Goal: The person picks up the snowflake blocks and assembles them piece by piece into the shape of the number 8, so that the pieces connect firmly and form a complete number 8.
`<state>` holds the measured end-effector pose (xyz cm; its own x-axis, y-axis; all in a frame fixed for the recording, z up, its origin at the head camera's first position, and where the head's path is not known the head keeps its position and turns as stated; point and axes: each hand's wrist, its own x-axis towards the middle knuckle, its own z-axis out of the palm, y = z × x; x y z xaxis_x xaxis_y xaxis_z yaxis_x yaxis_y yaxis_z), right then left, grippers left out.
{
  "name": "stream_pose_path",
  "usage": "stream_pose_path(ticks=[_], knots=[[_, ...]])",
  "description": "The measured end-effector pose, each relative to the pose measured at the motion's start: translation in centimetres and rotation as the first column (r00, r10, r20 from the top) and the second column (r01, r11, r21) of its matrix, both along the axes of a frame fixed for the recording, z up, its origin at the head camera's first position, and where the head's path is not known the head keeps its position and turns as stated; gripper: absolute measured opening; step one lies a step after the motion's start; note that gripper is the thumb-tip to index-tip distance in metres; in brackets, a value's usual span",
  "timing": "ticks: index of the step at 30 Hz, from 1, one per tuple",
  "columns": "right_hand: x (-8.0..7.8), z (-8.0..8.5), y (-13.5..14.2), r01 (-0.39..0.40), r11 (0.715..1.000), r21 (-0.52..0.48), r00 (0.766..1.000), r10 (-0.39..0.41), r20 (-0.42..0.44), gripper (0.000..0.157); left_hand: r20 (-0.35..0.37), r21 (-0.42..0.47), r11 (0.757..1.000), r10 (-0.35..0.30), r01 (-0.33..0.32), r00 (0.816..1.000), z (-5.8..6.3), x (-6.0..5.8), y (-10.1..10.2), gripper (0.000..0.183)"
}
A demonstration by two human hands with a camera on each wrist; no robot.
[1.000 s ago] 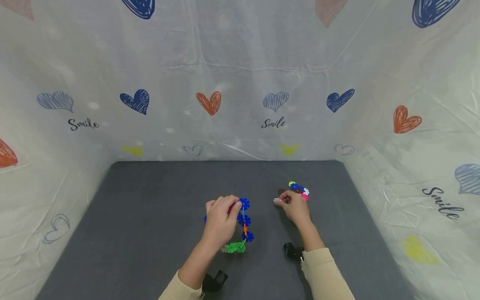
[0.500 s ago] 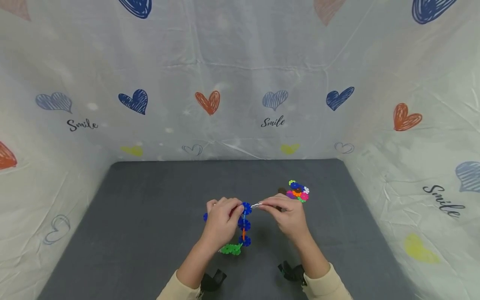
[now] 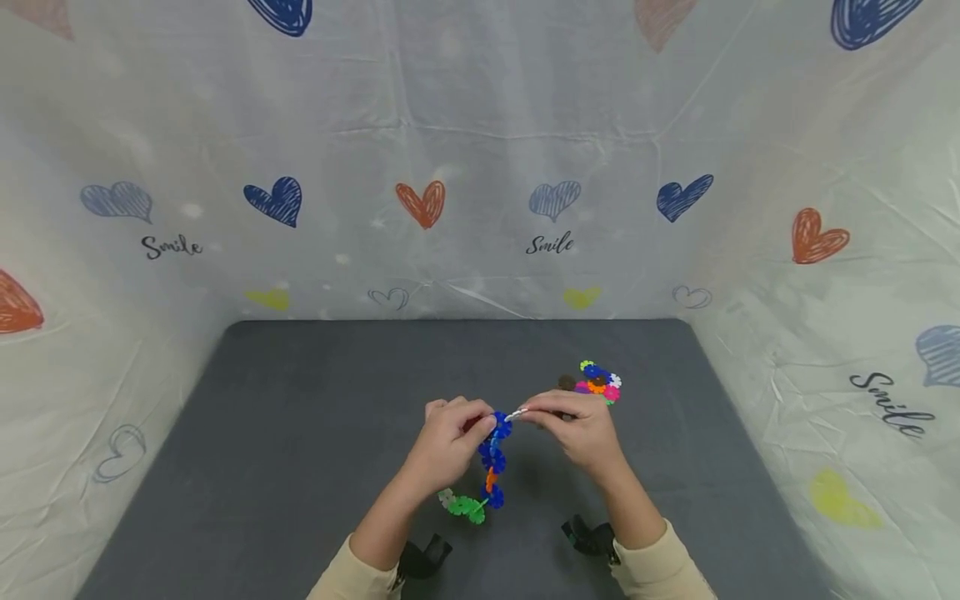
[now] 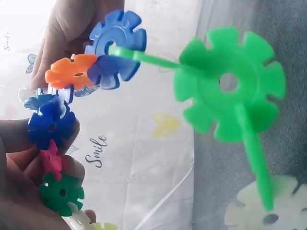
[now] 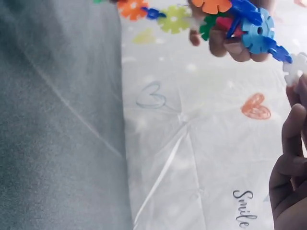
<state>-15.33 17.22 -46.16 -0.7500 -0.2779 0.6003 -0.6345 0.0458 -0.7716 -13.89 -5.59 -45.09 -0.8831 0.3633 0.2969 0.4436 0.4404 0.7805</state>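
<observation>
A chain of notched plastic snowflake discs hangs from my left hand (image 3: 446, 442), whose thumb and fingers pinch it near a blue disc (image 3: 502, 426). In the left wrist view, a green disc (image 4: 201, 86) and a pale disc (image 4: 261, 206) dangle at the chain's near end, while pink and darker green discs run by the left fingers. My right hand (image 3: 581, 429) pinches a white disc (image 5: 293, 71) between thumb and fingertips. That white disc meets the edge of the blue disc; how deep the slots engage cannot be made out.
Several loose discs of mixed colours (image 3: 600, 382) lie in a small pile at the right rear of the dark table (image 3: 315, 375), beside a brown disc (image 3: 567, 382). Black straps (image 3: 588, 537) hang at both wrists. A heart-printed white cloth (image 3: 480, 250) rises behind.
My right hand has come left from beside the pile, carrying the white disc to the blue disc. The left hand keeps its hold, and the hanging chain has swung slightly.
</observation>
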Motion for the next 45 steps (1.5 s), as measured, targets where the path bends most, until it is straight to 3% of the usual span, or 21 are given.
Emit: stream_pose_path(ticks=[4,7,10,13,16,19,23,26,28,30,31,33,37,39,41,43,45], knots=[[-0.1,0.0,-0.3,-0.015,1.000,-0.023,1.000,0.015,0.004,0.020,0.047,0.063,0.996,-0.061,0.058,0.997,0.0,-0.2,-0.1,0.017],[-0.3,0.1,-0.6,-0.070,0.996,-0.059,0.994,0.065,-0.088,0.023,0.063,0.111,0.989,-0.103,0.095,0.993,-0.2,-0.4,-0.2,0.018],[-0.6,0.2,-0.9,-0.127,0.990,-0.065,0.970,0.110,-0.215,0.027,0.064,0.142,0.985,-0.110,0.101,0.992,-0.3,-0.5,-0.2,0.018],[-0.9,0.2,-1.0,-0.127,0.990,-0.056,0.954,0.107,-0.278,0.025,0.065,0.167,0.981,-0.107,0.094,0.992,-0.3,-0.5,-0.2,0.018],[-1.0,0.1,-0.9,-0.093,0.994,-0.051,0.962,0.076,-0.261,0.019,0.074,0.157,0.984,-0.095,0.082,0.993,-0.3,-0.5,0.0,0.017],[-1.1,-0.1,-0.7,-0.059,0.997,-0.040,0.974,0.049,-0.223,0.016,0.061,0.088,0.995,-0.054,0.048,0.997,-0.2,-0.4,0.2,0.012],[-1.3,-0.2,-0.4,-0.065,0.998,-0.026,0.974,0.058,-0.218,0.029,-0.001,-0.003,1.000,-0.025,0.025,1.000,-0.2,-0.3,0.5,0.005],[-1.4,-0.3,0.1,-0.058,0.998,0.009,0.981,0.059,-0.183,0.035,-0.027,-0.008,1.000,-0.010,0.010,1.000,-0.3,-0.2,0.7,0.004],[-1.6,-0.5,0.7,0.007,0.999,0.050,0.993,-0.001,-0.118,0.032,-0.028,0.015,1.000,0.026,-0.025,0.999,-0.4,-0.1,0.8,0.004],[-2.0,-0.9,1.7,0.121,0.986,0.118,0.993,-0.122,-0.007,0.027,-0.033,0.053,0.996,0.074,-0.072,0.997,-0.5,-0.1,0.8,0.003],[-2.3,-1.2,2.3,0.183,0.970,0.159,0.979,-0.195,0.061,0.025,-0.035,0.078,0.992,0.101,-0.098,0.994,-0.6,0.0,0.8,0.003],[-3.1,-2.0,3.6,0.298,0.919,0.258,0.921,-0.348,0.176,0.024,-0.041,0.134,0.982,0.141,-0.134,0.989,-0.7,-0.1,0.8,0.005],[-4.8,-4.2,6.1,0.416,0.766,0.490,0.753,-0.592,0.286,0.034,-0.035,0.230,0.954,0.204,-0.191,0.978,-0.9,-0.3,0.6,0.009],[-5.3,-5.4,7.1,0.416,0.689,0.593,0.690,-0.664,0.287,0.039,-0.033,0.235,0.944,0.245,-0.230,0.969,-1.0,-0.4,0.5,0.016],[-5.8,-6.5,7.9,0.395,0.620,0.678,0.663,-0.703,0.257,0.042,-0.036,0.214,0.936,0.293,-0.279,0.955,-1.0,-0.4,0.4,0.017],[-6.1,-7.4,8.4,0.364,0.562,0.743,0.654,-0.722,0.226,0.043,-0.043,0.189,0.928,0.334,-0.321,0.941,-1.2,-0.4,0.3,0.015],[-6.4,-8.0,8.6,0.340,0.525,0.780,0.658,-0.726,0.202,0.044,-0.050,0.155,0.927,0.353,-0.342,0.934,-1.3,-0.5,0.2,0.010]])
